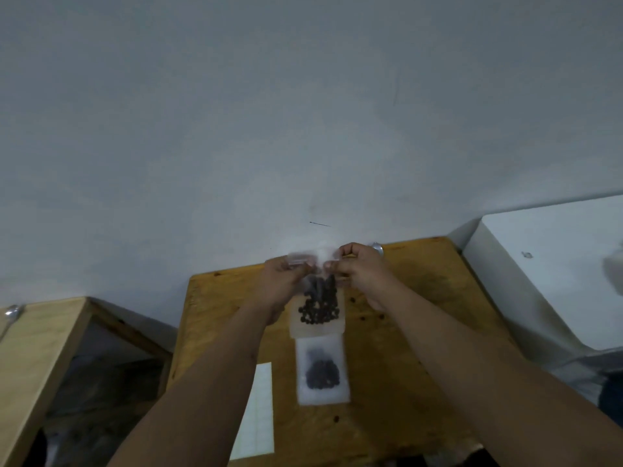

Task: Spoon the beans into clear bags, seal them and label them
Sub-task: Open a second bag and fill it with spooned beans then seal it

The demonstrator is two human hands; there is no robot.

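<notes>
While pinching the mouth of a clear bag (318,291) between both hands, would place the task near its middle.

Nearest, beside the left forearm and partly hidden by it: sheet of white labels (261,409) flat on the tabletop (404,382), apparently unused. Slightly beyond, between the forearms: second bag (322,353) lying flat with a dark heap of beans (322,377) inside. Too blurred to tell whether sealed, and no label seen on it.

Farther out: left hand (281,281) and right hand (362,271), fingers curled, close together, each gripping the top edge of the clear bag from its own side. Below the knuckles, more beans filling the lower part of that bag, its bottom at or just above the wood; cannot tell which. Filling probably finished here, sealing in hand, labelling left for both bags.

Behind the right hand, near the far edge: small shiny metal object (377,248), identity unclear. Well left of the left hand, across a gap, on a separate bench (50,332): spoon (11,313).

As for room: open wood right of the right hand, dotted with dark specks, beans or knots, cannot tell. White block (539,281) past that edge, wall (303,129) just beyond the fingertips, drop-off close by the left forearm.
</notes>
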